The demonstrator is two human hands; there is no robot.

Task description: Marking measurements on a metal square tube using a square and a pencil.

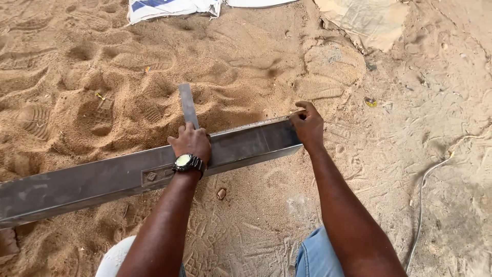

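Left hand (190, 143), wristwatch (185, 162) on, presses fingers together onto a flat metal ruler (187, 105) laid across the long steel box beam (102, 179) lying on sand (246, 66). Right hand (308, 125) grips the beam's open end, whose inside is hidden.

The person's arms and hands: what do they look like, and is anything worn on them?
Both forearms are bare, with no sleeves or gloves in view. The left hand has a wristwatch at the wrist, with a dark chunky case and a pale round face. The right hand wears nothing that shows; no ring or band is visible. Lower down, light blue jeans show at the knees.
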